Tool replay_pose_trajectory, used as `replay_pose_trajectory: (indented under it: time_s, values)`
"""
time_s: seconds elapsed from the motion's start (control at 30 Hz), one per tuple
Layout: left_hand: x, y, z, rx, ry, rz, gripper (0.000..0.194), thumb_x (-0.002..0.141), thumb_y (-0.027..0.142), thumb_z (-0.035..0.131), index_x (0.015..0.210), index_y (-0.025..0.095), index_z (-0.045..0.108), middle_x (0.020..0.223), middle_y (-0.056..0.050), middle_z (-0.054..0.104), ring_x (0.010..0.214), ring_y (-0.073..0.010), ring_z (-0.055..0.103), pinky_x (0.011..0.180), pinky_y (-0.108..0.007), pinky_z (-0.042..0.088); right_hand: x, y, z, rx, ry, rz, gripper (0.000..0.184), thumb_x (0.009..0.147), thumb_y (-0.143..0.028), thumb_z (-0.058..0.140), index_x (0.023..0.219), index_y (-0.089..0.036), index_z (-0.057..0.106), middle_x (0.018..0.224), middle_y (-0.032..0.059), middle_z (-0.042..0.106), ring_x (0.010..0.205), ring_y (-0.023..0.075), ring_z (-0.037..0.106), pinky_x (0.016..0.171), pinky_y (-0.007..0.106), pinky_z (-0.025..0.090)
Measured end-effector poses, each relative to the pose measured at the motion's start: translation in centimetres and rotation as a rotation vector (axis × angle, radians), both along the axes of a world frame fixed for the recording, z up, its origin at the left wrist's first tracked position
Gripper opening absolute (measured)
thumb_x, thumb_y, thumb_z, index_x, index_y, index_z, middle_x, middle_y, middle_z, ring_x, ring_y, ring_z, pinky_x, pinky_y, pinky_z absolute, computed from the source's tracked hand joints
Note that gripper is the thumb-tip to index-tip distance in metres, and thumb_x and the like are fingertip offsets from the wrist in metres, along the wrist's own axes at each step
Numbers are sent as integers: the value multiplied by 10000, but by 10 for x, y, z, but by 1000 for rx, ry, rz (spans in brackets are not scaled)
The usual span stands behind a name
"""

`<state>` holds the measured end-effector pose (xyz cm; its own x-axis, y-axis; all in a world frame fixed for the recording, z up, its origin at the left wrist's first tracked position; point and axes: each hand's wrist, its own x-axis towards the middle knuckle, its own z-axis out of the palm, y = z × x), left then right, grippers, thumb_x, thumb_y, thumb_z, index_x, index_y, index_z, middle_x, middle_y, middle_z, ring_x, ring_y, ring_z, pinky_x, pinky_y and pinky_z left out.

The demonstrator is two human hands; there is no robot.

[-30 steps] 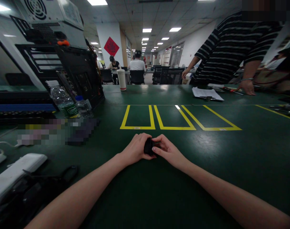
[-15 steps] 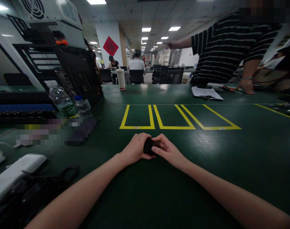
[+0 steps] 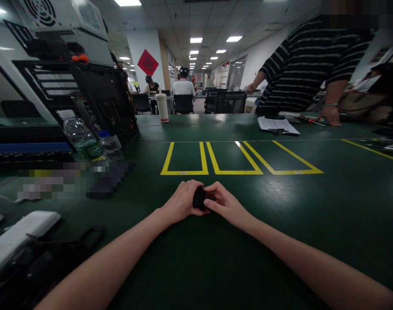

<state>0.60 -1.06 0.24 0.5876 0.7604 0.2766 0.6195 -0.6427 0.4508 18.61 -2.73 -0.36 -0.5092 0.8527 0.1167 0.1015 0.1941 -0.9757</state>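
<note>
Your left hand [image 3: 180, 201] pinches a small black object [image 3: 199, 198] between thumb and fingers; your right hand [image 3: 229, 207] is curled, thumb tip and forefinger at the object's right side, though whether they grip it cannot be told; the object sits between your two hands, just above or on the green table [image 3: 196, 267], contact being hidden; beyond your fingers lie yellow tape outlines [image 3: 184, 173]; to your left you have a white power strip [image 3: 31, 226]; at far right, a clipboard [image 3: 278, 125] lies near a co-worker in a striped shirt [image 3: 307, 71].
</note>
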Motion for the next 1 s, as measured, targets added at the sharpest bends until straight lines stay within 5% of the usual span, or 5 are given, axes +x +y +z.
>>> replay_pose_trajectory:
  time_s: [1.0]
  values:
    - [0, 1, -4, 23, -14, 21, 581, 593, 302, 718, 1063, 184, 398, 1011, -69, 502, 899, -248, 506, 742, -367, 411, 2, 1, -2, -2, 11, 17, 257, 765, -229, 561, 995, -235, 446, 1049, 18, 483, 975, 186, 522, 815, 384, 470]
